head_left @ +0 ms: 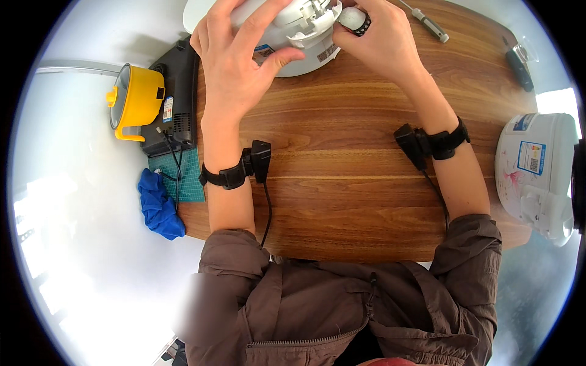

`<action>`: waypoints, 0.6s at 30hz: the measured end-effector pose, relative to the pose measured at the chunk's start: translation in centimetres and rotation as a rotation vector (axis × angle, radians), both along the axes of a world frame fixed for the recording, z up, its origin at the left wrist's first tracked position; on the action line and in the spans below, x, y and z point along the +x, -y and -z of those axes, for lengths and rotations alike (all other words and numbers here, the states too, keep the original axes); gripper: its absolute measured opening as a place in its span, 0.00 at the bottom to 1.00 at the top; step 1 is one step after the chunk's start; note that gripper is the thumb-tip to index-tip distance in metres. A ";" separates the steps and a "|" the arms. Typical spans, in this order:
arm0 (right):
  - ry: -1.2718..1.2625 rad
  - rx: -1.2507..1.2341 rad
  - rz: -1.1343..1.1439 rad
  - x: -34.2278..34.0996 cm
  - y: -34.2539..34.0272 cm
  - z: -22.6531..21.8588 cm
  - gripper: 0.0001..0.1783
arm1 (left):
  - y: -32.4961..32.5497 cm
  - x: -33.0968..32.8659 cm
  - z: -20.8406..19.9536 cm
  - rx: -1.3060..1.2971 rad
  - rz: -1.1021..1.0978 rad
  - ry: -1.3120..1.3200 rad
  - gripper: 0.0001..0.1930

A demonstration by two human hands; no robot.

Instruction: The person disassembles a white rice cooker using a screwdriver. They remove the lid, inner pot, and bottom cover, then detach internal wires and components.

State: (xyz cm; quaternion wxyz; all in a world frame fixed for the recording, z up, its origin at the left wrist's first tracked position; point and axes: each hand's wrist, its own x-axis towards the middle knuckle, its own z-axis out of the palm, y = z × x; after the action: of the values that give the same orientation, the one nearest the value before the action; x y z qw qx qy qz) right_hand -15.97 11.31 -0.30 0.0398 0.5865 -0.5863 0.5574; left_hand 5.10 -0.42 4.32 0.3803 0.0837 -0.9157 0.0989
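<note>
A white rounded appliance point(305, 61) with stickers on its side, likely a rice cooker, stands at the far edge of the view, partly cut off. Its near side shows an uncovered white plastic hinge or latch area point(312, 24). My left hand point(235, 58) lies over its left side with the fingers spread and the thumb stretched out toward that area. Between the thumb and fingers of my right hand point(390, 46) is a small white domed part with a black studded rim point(354, 21), held close against the appliance's right side. The fingertips of my right hand are partly hidden.
A screwdriver point(430, 25) lies at the back right, near a dark tool point(519, 67). Another white appliance point(531, 174) stands at the right edge. On the left are a yellow pot point(140, 94), a black device point(180, 91), a green mat point(190, 177) and a blue cloth point(157, 204).
</note>
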 end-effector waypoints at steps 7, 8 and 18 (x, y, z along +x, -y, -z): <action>-0.030 0.004 -0.057 -0.4 -0.3 -0.3 0.16 | -0.1 0.1 0.0 0.030 0.024 -0.018 0.40; -0.055 -0.001 -0.064 -0.6 -0.3 -0.3 0.15 | -0.1 0.1 0.0 0.036 0.025 -0.019 0.40; 0.141 0.172 0.036 -0.1 -0.4 -0.5 0.16 | -0.3 0.2 -0.2 0.054 -0.036 0.026 0.43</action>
State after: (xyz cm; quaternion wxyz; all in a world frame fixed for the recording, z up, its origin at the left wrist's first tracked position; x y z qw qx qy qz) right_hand -16.09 11.67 0.15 -0.0420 0.5367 -0.6436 0.5441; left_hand 5.27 -0.08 4.54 0.3639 0.1092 -0.9213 0.0822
